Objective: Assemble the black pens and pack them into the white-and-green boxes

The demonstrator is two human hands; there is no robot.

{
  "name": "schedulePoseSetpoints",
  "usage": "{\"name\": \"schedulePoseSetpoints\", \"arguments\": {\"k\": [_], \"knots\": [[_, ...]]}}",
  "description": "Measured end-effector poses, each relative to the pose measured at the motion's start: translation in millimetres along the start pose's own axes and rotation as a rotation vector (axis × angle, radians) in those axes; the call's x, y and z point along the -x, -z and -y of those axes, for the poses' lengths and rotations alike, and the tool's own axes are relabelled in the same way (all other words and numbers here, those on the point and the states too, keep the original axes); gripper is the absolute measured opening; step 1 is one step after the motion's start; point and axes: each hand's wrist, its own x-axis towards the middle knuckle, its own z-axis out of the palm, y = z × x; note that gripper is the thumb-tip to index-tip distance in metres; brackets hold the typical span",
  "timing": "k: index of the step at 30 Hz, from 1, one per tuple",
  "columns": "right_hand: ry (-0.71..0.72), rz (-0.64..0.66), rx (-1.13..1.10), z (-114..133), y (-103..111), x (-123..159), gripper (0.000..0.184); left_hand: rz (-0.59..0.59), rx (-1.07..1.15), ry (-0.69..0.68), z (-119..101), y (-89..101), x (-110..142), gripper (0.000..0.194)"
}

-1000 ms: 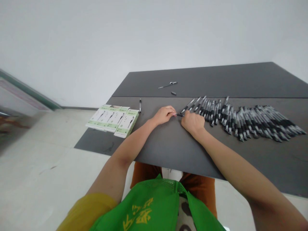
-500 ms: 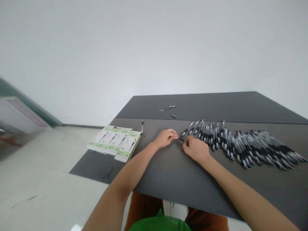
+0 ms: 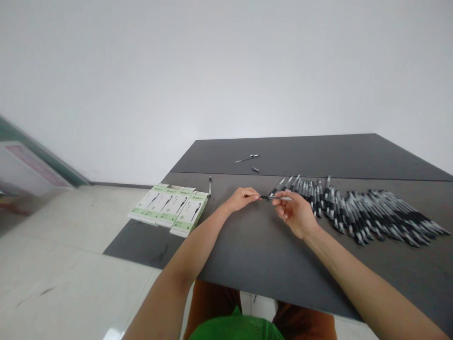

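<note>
Between my two hands a pen with a dark grip and a clear barrel lies nearly level, just above the table. My left hand pinches its left tip end, thumb and fingertips together. On the barrel's right part, my right hand closes thumb and fingers, palm turned partly up. Just behind and right of my right hand begins a row of pens, which runs on into a thick heap of pens with black grips.
On the dark table, several white and green pen boxes overlap at the left. One pen lies beside them. Farther back lie a thin refill-like rod and a small dark piece. A white wall stands behind.
My right hand has rolled from palm down to palm partly up and shifted slightly right, so more of the pen's barrel shows. My left hand keeps its pinch and has barely moved.
</note>
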Motion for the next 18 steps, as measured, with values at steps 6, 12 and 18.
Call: {"name": "schedulePoseSetpoints", "arguments": {"k": [6, 12, 18], "knots": [[0.224, -0.061, 0.049, -39, 1, -13, 0.047, 0.112, -0.115, -0.064, -4, -3.6, -1, 0.039], [0.429, -0.053, 0.504, -71, 7, -28, 0.036, 0.11, -0.138, -0.069, -1, -9.8, -1, 0.022], [0.483, -0.247, 0.524, -63, 11, -37, 0.038, -0.388, -0.228, 0.163, 30, 12.0, -19, 0.021]]}}
